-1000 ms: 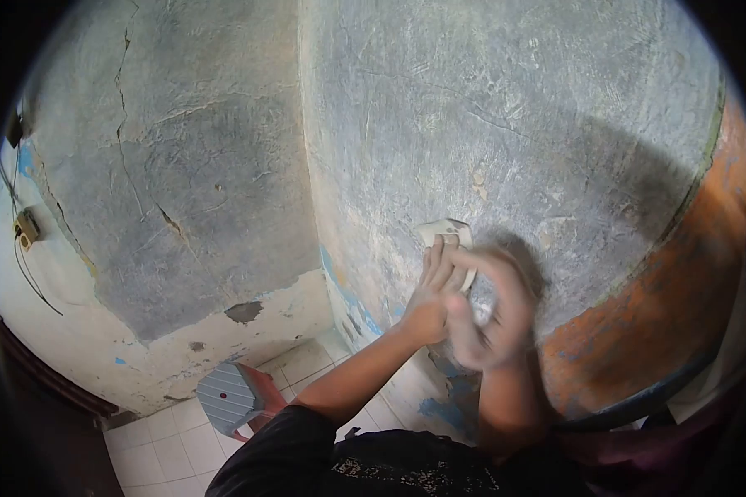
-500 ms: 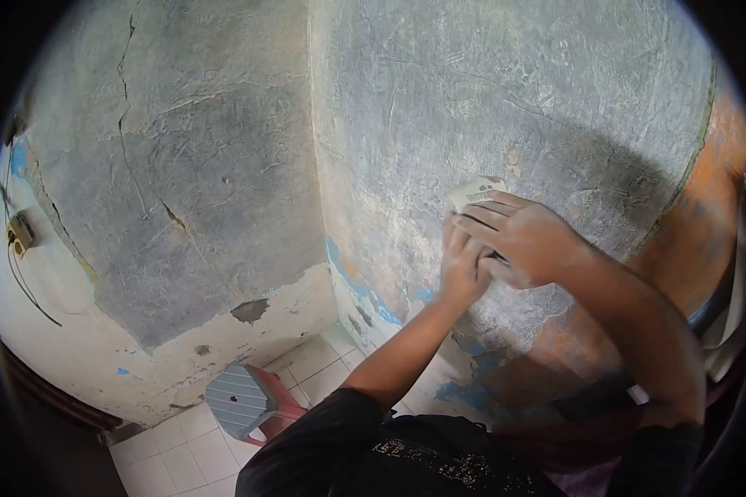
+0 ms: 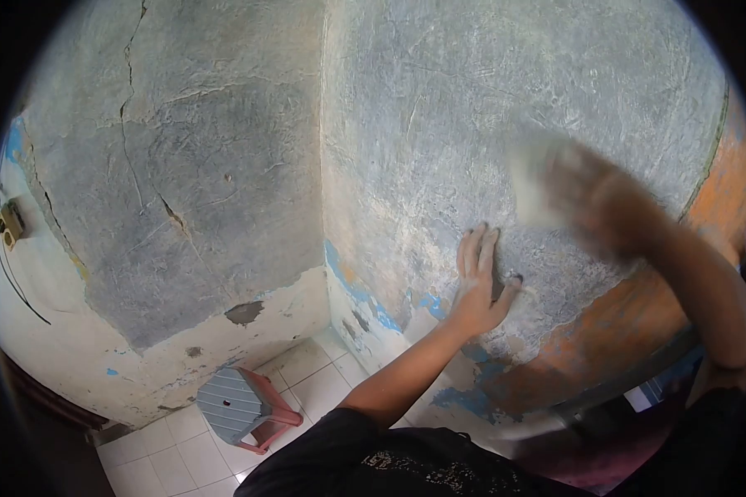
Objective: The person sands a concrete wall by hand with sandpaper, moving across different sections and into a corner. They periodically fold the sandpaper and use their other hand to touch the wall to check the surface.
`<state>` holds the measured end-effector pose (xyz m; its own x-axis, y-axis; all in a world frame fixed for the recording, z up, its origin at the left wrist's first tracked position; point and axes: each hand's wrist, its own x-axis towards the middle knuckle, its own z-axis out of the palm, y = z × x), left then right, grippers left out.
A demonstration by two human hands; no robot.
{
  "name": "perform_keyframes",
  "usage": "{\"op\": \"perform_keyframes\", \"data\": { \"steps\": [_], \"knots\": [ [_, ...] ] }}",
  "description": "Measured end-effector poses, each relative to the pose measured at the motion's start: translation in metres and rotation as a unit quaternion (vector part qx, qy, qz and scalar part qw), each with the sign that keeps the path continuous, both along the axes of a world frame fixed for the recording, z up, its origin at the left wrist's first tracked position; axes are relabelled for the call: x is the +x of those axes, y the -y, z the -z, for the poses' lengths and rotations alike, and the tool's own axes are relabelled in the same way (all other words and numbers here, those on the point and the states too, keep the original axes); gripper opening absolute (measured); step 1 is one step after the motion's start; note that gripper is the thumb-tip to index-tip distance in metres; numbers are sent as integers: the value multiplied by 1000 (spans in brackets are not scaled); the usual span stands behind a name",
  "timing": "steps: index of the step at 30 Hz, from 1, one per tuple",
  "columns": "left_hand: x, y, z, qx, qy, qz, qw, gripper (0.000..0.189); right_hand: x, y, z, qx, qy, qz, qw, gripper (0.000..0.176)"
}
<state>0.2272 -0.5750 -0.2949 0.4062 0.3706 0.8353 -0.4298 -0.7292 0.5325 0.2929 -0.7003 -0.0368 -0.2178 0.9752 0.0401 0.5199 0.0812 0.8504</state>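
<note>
My left hand (image 3: pixel 479 286) lies against the grey, worn wall (image 3: pixel 423 124), its fingers pointing up, its thumb spread to the right and nothing in it. Up and to the right of it, my right hand (image 3: pixel 601 199) is smeared by motion. It has a pale, flat sheet (image 3: pixel 535 178) under its fingers, against or close to the wall. The sheet's edges and any print on it are blurred. Pale dust coats the fingers of my left hand.
A grey-topped stool with pink legs (image 3: pixel 232 404) stands on the white floor tiles (image 3: pixel 178 451) at the lower left. A socket box (image 3: pixel 11 224) with a hanging cable is on the left wall. Cracks and peeling orange and blue paint mark the walls.
My hands have come apart. The right one has moved right with the pale sheet, while the left has let go, opened and rests on the wall slightly lower.
</note>
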Motion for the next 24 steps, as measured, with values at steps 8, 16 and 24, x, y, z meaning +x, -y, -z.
{"op": "perform_keyframes", "data": {
  "steps": [8, 16, 24],
  "knots": [
    [-7, -14, 27, -24, -48, 26, 998, 84, 13, -16, 16, 98, -30, -43, 994, 34],
    [-6, -17, 31, -26, -54, 53, 997, 87, 15, -9, 42, 120, -58, -17, 991, 44],
    [-5, -13, 23, 16, -107, 55, 993, 91, 17, -6, 28, 155, -77, 3, 985, 40]
  ]
}}
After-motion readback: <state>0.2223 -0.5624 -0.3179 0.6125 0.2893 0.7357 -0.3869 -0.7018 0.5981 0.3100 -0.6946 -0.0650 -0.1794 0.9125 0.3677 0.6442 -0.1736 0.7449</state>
